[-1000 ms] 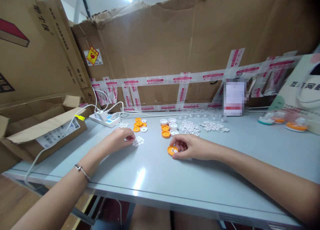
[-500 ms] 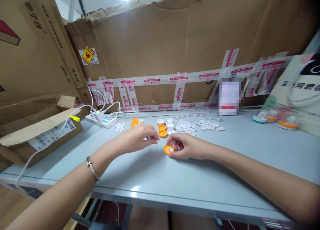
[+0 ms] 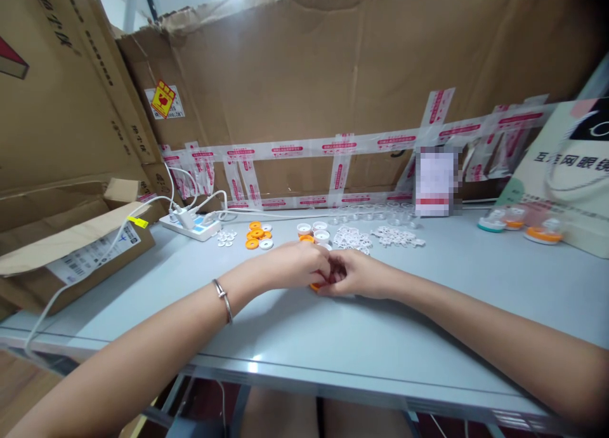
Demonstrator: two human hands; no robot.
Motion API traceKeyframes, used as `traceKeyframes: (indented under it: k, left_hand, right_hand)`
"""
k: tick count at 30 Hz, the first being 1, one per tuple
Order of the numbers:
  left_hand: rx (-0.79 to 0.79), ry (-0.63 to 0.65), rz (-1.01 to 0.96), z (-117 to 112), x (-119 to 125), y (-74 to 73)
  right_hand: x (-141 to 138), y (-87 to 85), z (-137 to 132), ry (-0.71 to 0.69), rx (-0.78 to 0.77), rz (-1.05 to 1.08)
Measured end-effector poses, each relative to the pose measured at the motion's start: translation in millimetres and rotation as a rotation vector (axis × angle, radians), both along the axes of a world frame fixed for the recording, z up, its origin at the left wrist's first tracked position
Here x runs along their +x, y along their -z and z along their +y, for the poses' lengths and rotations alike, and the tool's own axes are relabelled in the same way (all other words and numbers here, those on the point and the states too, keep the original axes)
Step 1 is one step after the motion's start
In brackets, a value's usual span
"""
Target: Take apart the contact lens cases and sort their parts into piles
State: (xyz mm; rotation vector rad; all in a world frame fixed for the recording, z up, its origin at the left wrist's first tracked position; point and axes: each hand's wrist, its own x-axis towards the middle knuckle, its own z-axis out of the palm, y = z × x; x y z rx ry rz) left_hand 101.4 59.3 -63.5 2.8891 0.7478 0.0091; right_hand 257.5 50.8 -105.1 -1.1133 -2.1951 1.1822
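My left hand (image 3: 297, 266) and my right hand (image 3: 356, 274) meet over an orange cap (image 3: 314, 286) lying on the grey table (image 3: 333, 343); only a sliver of it shows beneath the fingers. The right hand's fingers curl around the cap. The left hand's fingertips are pinched together and press onto it from the left, and what they pinch is hidden. Just behind the hands stand several orange and white caps (image 3: 314, 232). A small group of orange and white discs (image 3: 257, 235) lies further left. White ring-shaped pieces (image 3: 352, 238) are scattered to the right.
A taped cardboard wall (image 3: 356, 95) closes off the back. A white power strip (image 3: 190, 225) with cables lies at the back left beside an open carton (image 3: 71, 254). Finished orange and teal pieces (image 3: 518, 225) sit at the far right near a printed bag (image 3: 571, 171).
My left hand has moved right from the small white pieces to the orange cap and now meets my right hand there. The right hand has stayed on the cap.
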Motion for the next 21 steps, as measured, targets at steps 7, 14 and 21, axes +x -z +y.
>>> traceKeyframes:
  k: [7,14,21]
  left_hand:
    - [0.149,0.095,0.005,3,-5,6.7]
    - [0.208,0.108,-0.066,7,-7,17.4]
    - [0.113,0.042,-0.387,8,-23,3.5]
  right_hand:
    - [-2,-1.4,1,0.015,0.027,-0.01]
    - [-2,2.0,2,0.051,0.04,-0.017]
    - [-1,6.0,3,0.068,-0.003,0.004]
